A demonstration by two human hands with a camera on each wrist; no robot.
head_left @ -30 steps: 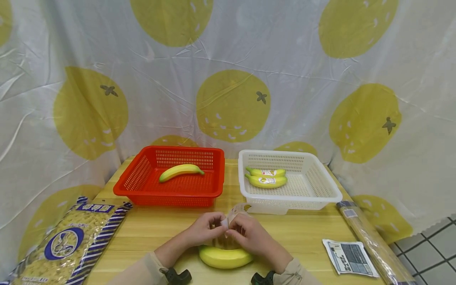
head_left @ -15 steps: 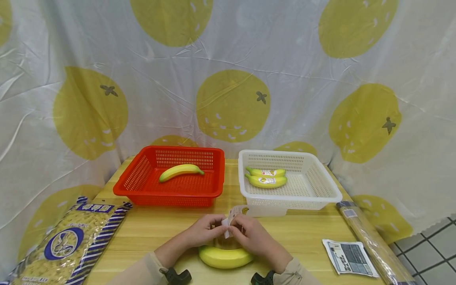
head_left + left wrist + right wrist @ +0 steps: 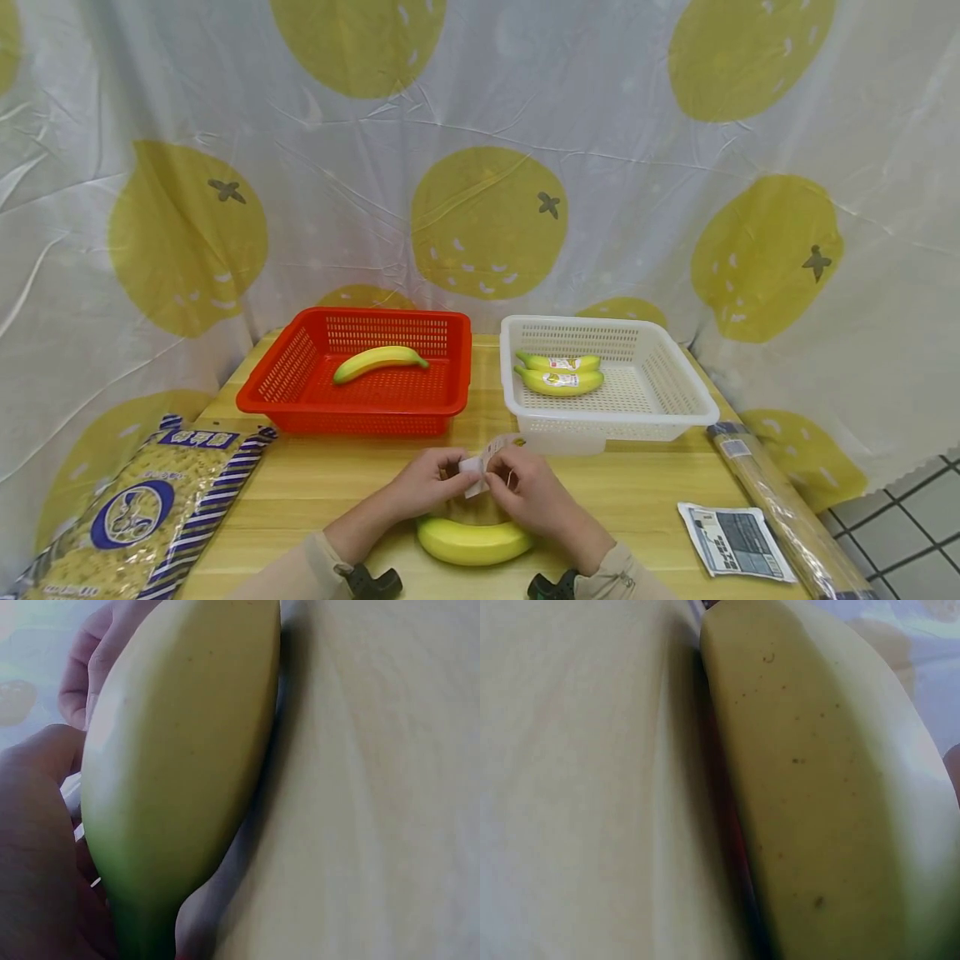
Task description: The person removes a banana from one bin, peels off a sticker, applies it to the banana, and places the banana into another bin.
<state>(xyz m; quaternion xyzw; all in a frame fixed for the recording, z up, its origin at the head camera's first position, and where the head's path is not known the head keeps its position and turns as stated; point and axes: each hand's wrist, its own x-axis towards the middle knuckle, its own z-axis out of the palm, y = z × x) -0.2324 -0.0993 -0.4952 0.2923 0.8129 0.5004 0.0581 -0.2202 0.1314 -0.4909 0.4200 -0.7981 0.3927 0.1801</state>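
Both hands meet over the table's front, behind a yellow banana [image 3: 474, 543] lying crosswise. A pale sticker strip [image 3: 492, 450] with a small banana print spans their fingertips. My left hand [image 3: 422, 490] pinches its white left end between thumb and finger. Close beside it, my right hand [image 3: 531, 493] pinches the strip with thumb and index finger. In the left wrist view the banana [image 3: 180, 750] fills the middle, its green end low, partly hiding the left hand [image 3: 34, 840]. The right wrist view is mostly banana [image 3: 802, 765], with only a bit of finger at the right edge.
A red basket [image 3: 352, 421] holding one banana [image 3: 380, 362] stands back left. Back right, a white basket [image 3: 611, 421] holds two labelled bananas [image 3: 561, 381]. A large yellow bag [image 3: 150, 508] lies left; a small packet [image 3: 735, 542] and a long wrapped bundle [image 3: 787, 508] lie right.
The strip's white end has shifted slightly left with the left fingertips and shows wider between the hands. The hands are otherwise nearly still; the bananas and baskets stay put.
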